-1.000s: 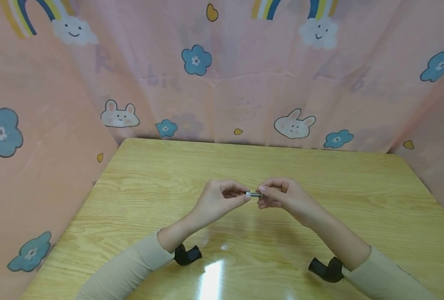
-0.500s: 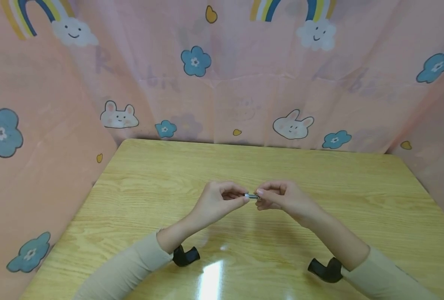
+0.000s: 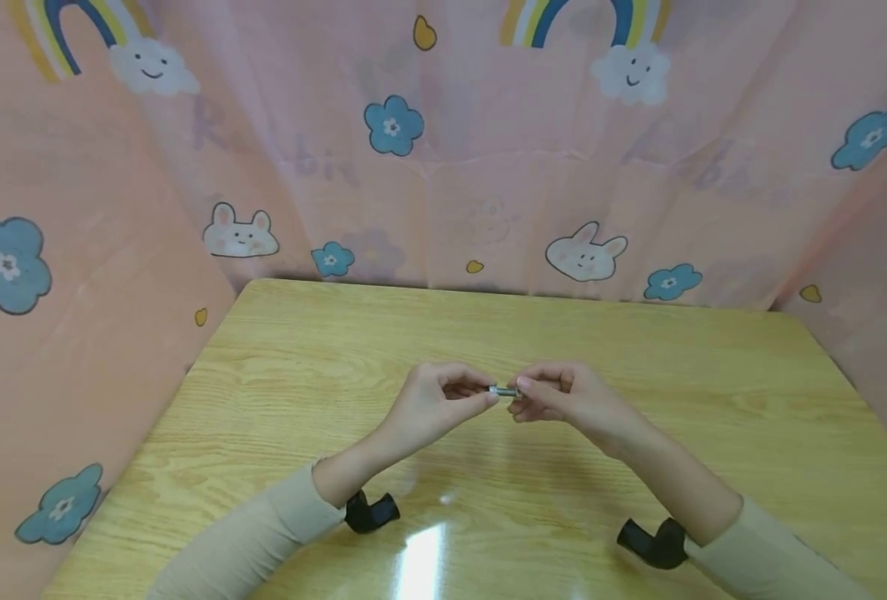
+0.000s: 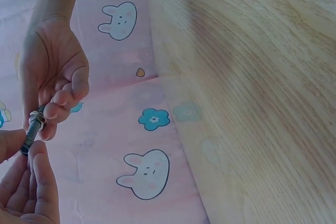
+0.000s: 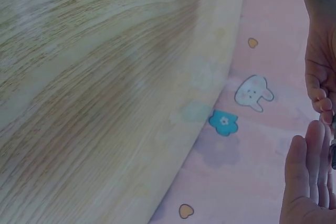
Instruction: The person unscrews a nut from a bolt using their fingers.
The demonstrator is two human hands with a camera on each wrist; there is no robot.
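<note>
A metal bolt (image 3: 505, 391) is held level between both hands above the table. My left hand (image 3: 443, 398) pinches one end of it between thumb and fingertips. My right hand (image 3: 573, 402) has thumb and index finger on the nut at the other end. Up close in the left wrist view, the threaded shaft (image 4: 32, 131) runs between the two hands, and the nut (image 4: 37, 117) sits around it by the right fingertips. The right wrist view catches only a dark bit of the bolt (image 5: 333, 156) at its right edge, with fingers hiding the remainder.
The hands are over a wood-grain table (image 3: 338, 333). A pink curtain (image 3: 481, 183) printed with rabbits, flowers and clouds stands behind it and at both sides. Black wrist cameras hang below the left sleeve (image 3: 263, 533) and the right sleeve (image 3: 766, 550).
The right thumb and fingertips have shifted slightly at the nut. The left hand keeps its hold on the bolt, nearly still.
</note>
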